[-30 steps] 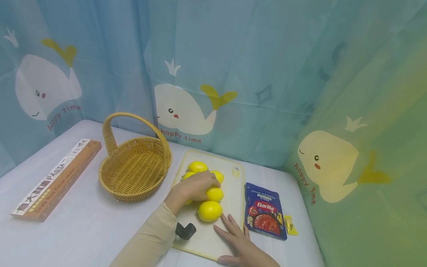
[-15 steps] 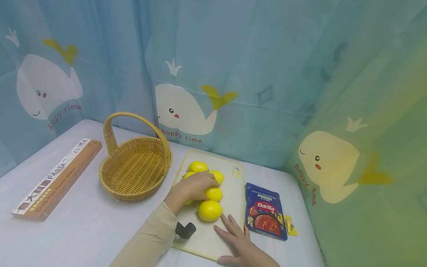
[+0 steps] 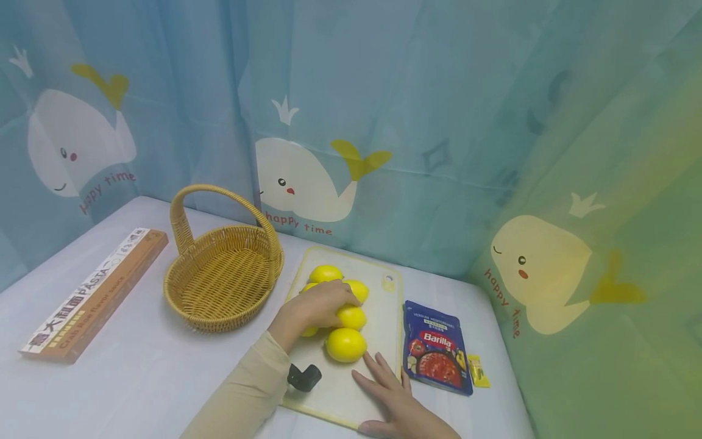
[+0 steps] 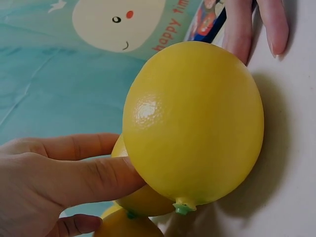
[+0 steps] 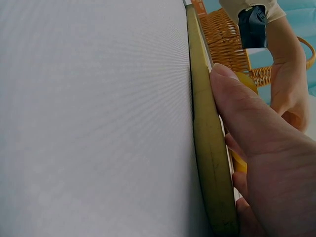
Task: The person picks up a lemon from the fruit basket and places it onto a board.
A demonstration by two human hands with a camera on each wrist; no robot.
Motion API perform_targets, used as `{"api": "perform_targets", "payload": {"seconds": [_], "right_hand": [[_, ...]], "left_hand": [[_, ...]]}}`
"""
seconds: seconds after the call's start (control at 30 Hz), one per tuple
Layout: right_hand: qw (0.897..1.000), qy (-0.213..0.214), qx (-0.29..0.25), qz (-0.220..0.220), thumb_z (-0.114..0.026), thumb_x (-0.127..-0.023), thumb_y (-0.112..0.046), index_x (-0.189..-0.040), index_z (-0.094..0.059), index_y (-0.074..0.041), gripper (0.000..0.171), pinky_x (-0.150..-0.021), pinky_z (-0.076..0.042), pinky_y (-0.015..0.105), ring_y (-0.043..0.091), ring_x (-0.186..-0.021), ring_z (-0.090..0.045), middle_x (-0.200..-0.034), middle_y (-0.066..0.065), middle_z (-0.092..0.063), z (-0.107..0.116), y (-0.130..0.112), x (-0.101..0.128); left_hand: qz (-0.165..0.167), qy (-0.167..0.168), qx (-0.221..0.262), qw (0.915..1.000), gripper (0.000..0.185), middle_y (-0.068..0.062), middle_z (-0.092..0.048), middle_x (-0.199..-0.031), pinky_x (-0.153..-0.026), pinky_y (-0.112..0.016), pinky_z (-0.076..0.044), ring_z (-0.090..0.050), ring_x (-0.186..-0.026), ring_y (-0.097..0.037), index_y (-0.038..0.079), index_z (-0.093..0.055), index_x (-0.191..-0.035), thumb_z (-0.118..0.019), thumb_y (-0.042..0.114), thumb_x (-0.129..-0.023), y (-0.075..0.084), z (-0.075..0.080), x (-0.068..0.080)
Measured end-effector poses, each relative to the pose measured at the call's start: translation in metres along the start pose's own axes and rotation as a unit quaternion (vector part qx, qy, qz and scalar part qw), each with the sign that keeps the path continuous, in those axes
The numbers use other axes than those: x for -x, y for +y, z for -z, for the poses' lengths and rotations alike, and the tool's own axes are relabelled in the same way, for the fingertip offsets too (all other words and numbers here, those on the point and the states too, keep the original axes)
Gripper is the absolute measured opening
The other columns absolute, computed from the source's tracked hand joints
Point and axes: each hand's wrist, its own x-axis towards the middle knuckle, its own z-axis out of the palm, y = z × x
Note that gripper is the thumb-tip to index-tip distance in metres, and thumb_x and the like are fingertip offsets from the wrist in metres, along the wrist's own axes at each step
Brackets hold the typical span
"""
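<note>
Gripping one lemon [image 3: 351, 317] from the cluster on the cutting board [image 3: 340, 390], my left hand [image 3: 315, 308] curls around it. Right hand [image 3: 392, 399] lies flat, fingers straight, on the board at 5 o'clock. Basket [image 3: 219, 299] at 9 o'clock holds no lemons yet; all remain on the board.

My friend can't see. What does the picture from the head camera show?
A person's left hand holds a lemon among several on a cutting board, while the right hand lies flat on the board. A woven basket sits to the left, a sauce packet to the right.
</note>
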Motion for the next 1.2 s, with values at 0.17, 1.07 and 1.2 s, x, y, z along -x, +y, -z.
{"api": "perform_targets", "payload": {"seconds": [0.17,1.07,1.2], "right_hand": [[1.0,0.006,0.001,0.006,-0.061,-0.082,-0.057,-0.146,-0.033,-0.037,0.073,-0.098,0.005,0.08,0.044,-0.144,0.001,-0.161,0.007,-0.009,-0.002,-0.003,0.003],[0.997,0.072,0.02,0.024,-0.062,-0.078,-0.061,-0.146,-0.035,-0.034,0.078,-0.1,0.001,0.079,0.039,-0.145,-0.005,-0.16,0.003,-0.014,-0.011,0.0,0.008],[0.995,0.094,0.01,0.028,-0.063,-0.077,-0.06,-0.144,-0.038,-0.032,0.077,-0.101,0.002,0.078,0.037,-0.146,-0.007,-0.16,0.001,-0.014,-0.012,0.0,0.008]], "left_hand": [[-0.006,0.002,0.009,0.9999,0.042,0.003,-0.063,-0.123,-0.109,-0.032,-0.039,-0.052,-0.122,-0.017,0.019,-0.066,-0.121,-0.075,0.017,-0.08,-0.001,0.001,0.002],[0.042,0.005,0.086,0.9954,0.04,0.0,-0.057,-0.134,-0.115,-0.037,-0.031,-0.042,-0.134,-0.02,0.018,-0.064,-0.122,-0.07,0.014,-0.083,-0.009,0.006,0.007],[0.046,0.012,0.089,0.9949,0.036,-0.002,-0.057,-0.134,-0.116,-0.038,-0.029,-0.041,-0.135,-0.022,0.016,-0.063,-0.123,-0.065,0.015,-0.087,-0.009,0.011,0.008]]}}
